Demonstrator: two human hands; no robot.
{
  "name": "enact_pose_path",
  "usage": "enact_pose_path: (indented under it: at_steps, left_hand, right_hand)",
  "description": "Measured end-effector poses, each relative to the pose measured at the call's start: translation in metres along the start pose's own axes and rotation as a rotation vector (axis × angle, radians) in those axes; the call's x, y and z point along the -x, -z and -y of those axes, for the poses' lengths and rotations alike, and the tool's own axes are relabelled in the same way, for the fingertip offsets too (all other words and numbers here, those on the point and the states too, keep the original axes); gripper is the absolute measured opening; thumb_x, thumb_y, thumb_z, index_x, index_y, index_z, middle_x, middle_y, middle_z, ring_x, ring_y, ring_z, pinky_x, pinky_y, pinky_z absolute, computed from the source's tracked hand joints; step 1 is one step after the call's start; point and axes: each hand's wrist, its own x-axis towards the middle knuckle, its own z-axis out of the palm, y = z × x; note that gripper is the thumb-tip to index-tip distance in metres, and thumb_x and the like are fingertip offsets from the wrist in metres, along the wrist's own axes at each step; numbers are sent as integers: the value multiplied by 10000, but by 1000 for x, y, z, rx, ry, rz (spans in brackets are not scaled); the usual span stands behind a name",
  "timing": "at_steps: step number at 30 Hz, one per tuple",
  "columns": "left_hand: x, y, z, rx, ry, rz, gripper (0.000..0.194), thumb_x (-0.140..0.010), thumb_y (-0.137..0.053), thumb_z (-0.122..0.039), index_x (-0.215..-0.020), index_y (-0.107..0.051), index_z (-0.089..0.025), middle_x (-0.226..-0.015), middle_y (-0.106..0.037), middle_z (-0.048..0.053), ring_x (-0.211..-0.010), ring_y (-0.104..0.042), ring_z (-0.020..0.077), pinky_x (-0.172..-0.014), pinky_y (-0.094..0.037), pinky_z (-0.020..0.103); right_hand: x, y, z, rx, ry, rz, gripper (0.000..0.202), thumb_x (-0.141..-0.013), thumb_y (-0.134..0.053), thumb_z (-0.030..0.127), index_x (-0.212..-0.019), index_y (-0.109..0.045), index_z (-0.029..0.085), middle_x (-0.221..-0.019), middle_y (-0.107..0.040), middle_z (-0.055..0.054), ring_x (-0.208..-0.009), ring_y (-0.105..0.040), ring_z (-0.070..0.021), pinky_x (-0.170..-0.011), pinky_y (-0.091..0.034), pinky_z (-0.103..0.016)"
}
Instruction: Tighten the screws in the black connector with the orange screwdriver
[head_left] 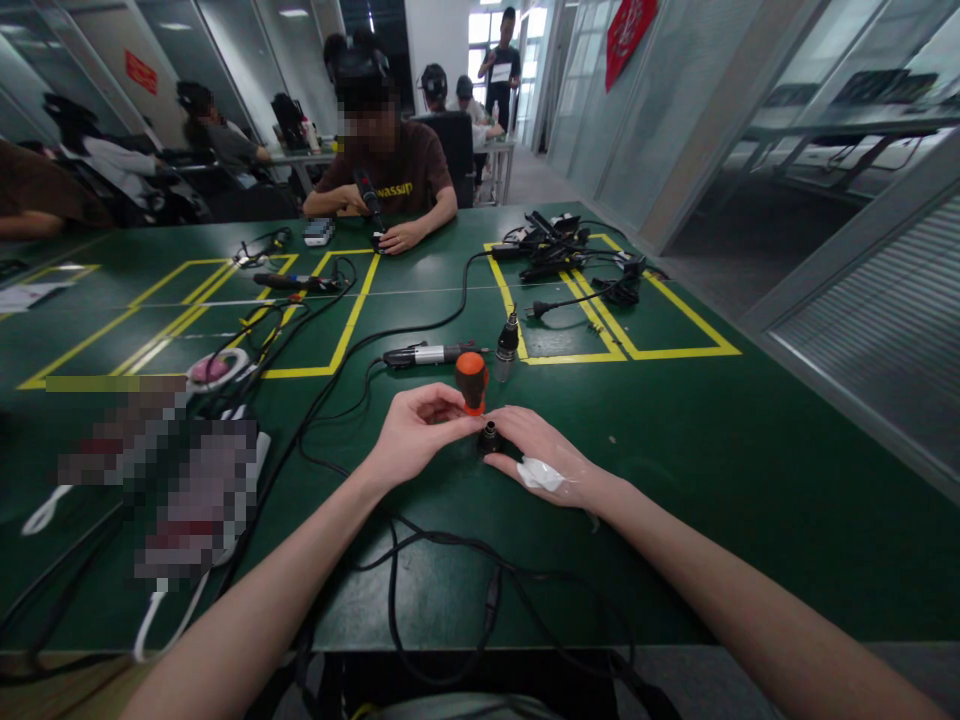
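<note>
My right hand (536,452) is wrapped round a small black cone-shaped part (489,438) on the green table (675,450); a white patch is stuck near its thumb. My left hand (420,430) is curled beside that part, its fingertips close to my right fingers; what they pinch, if anything, is too small to tell. An orange and dark screwdriver handle (472,382) stands just beyond my fingertips. Behind it are a dark tool with a clear lower end (507,345), upright, and a black and silver electric screwdriver (429,355), lying down.
Black cables (480,545) loop across the table before me. Two blurred phones (199,495) lie at the left. A pile of black adapters and cords (551,245) is at the back right. Across the table a person (397,170) holds a tool.
</note>
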Motion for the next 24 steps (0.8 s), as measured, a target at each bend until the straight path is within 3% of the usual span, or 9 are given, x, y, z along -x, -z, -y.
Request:
enact_pose_path:
  at_steps: [3, 8, 12, 20, 24]
  left_hand:
    - [0, 0, 1, -7, -18, -22, 348, -602, -950, -289, -799, -705, -139, -763, -755, 20, -669, -688, 129, -726, -597, 277]
    - [-1, -1, -3, 8, -73, 39, 276, -679, -913, -311, -857, -789, -140, -879, -791, 64, -770, -719, 158, -806, -608, 303]
    - [-1, -1, -6, 21, -85, 63, 238, -737, -874, -342, -831, -804, -135, -894, -806, 86, -694, -697, 136, -729, -611, 281]
    - [-1, -1, -3, 75, -7, -23, 274, -605, -938, -226, -751, -724, -136, -735, -770, 6, -656, -694, 104, -729, -600, 227]
    - [0, -1, -3, 64, 5, -13, 309, -601, -944, -246, -791, -727, -133, -777, -791, 30, -701, -729, 136, -752, -616, 259]
  right_hand:
    - [0, 0, 0, -2, 3, 8, 258, -992, -628, 322, -1195, -622, 164, -1226, -708, -167, -1184, -657, -319, -1060, -521, -558]
    - [0, 1, 1, -7, 5, 1, 236, -992, -629, 309, -1183, -624, 172, -1230, -707, -162, -1184, -657, -317, -1069, -515, -556]
    - [0, 2, 2, -17, 16, 5, 249, -998, -625, 319, -1202, -623, 178, -1237, -703, -157, -1192, -653, -314, -1067, -515, -552]
    - [0, -1, 1, -1, 27, 3, 257, -1003, -620, 335, -1189, -617, 159, -1229, -707, -164, -1186, -646, -318, -1075, -510, -561]
    - [0, -1, 0, 9, 26, 3, 275, -1003, -619, 345, -1210, -616, 163, -1243, -703, -162, -1195, -645, -323, -1078, -506, -572]
